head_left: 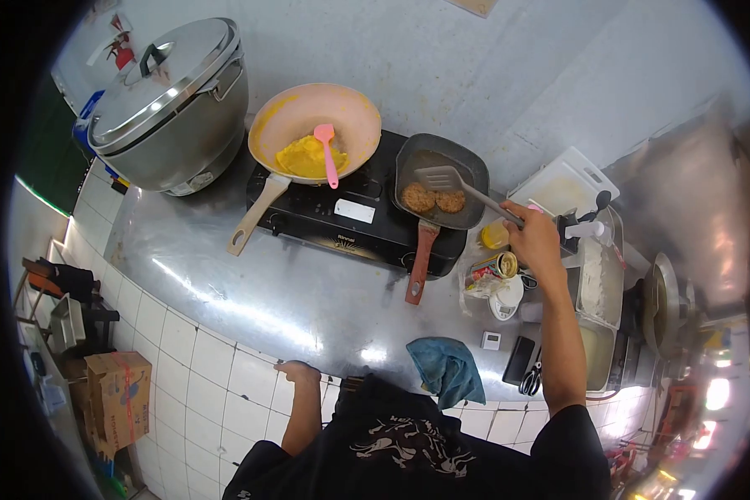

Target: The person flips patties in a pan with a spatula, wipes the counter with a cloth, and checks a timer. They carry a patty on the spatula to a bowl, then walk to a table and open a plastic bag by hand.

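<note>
Your right hand (535,237) clasped the spatula (442,177) handle, its blade over the two patties (432,200) in the square pan (425,157) on the stove (333,229). Your left hand (298,372) rested on the counter (250,292) edge, grip unclear.

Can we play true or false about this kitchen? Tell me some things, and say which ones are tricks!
1. The right hand holds the grey slotted spatula. True.
2. The square dark pan holds three patties. False: two round brown patties lie in it.
3. The pink spatula lies in the round pale pan with the yellow egg. True.
4. The big silver pot has no lid. False: its lid is on.
5. The left hand holds the blue cloth. False: it rests on the edge of the steel counter, apart from the cloth.
</note>
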### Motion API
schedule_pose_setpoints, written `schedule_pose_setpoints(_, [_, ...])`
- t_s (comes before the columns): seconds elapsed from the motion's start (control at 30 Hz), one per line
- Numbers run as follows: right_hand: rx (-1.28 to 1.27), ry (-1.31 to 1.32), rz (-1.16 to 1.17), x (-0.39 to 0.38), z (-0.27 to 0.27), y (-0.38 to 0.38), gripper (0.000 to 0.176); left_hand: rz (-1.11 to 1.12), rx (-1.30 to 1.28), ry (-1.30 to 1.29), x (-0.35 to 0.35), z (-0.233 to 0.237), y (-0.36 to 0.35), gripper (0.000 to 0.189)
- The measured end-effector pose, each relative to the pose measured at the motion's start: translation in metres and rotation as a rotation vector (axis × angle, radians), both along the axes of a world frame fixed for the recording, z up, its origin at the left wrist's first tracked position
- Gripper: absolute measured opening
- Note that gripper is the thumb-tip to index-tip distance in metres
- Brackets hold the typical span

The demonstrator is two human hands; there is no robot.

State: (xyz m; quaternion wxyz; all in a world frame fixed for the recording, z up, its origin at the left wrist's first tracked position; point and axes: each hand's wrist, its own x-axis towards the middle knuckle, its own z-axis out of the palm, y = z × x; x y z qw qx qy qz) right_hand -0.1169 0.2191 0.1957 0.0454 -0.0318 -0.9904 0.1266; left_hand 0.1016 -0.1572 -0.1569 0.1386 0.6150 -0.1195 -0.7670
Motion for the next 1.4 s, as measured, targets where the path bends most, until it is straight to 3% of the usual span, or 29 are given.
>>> schedule_pose_setpoints(0.27, [0.031,0.019,0.022,0.020,-0.015,-0.014,0.034,0.011,-0.043,-0.109,-0.005,0.018,0.004,0.083])
schedule_pose_setpoints(0.57, [-0.024,0.182,-0.013,-0.037,-0.054,-0.012,0.035,-0.011,-0.058,-0.195,-0.006,0.019,0.003,0.081])
schedule_pose_setpoints(0.87, [0.070,0.087,0.068,-0.007,-0.001,0.000,0.034,0.005,-0.107,-0.205,-0.007,0.020,0.005,0.082])
schedule_pose_setpoints(0.93, [0.083,0.180,0.053,0.005,0.009,0.011,0.034,0.009,-0.107,-0.220,-0.009,0.032,0.007,0.082])
schedule_pose_setpoints(1.03, [0.108,0.106,-0.054,0.027,0.028,0.014,0.034,0.003,-0.110,-0.261,-0.011,0.032,0.009,0.081])
schedule_pose_setpoints(1.4, [0.150,0.177,-0.030,-0.020,-0.032,0.013,0.035,-0.031,-0.098,-0.221,-0.008,0.020,0.005,0.079])
